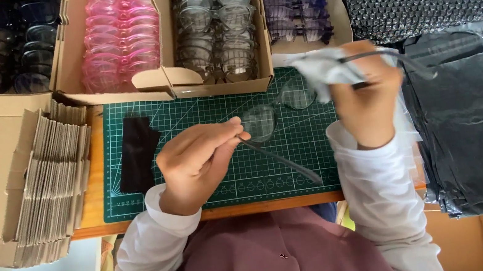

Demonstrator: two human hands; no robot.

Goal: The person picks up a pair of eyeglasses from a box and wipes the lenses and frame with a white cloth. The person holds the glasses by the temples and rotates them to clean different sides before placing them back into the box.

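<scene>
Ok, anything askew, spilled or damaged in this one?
Nothing stands out. Left hand and right hand hold clear-framed glasses over the green cutting mat, the right also holding a cloth. Boxed glasses sit in tidy rows.

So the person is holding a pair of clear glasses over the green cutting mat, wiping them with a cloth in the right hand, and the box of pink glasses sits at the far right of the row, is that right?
Not quite. In the head view the box of pink glasses is second from the left, between the dark ones and the clear ones. The rest holds: the left hand and right hand hold clear glasses over the green cutting mat, cloth in the right.
</scene>
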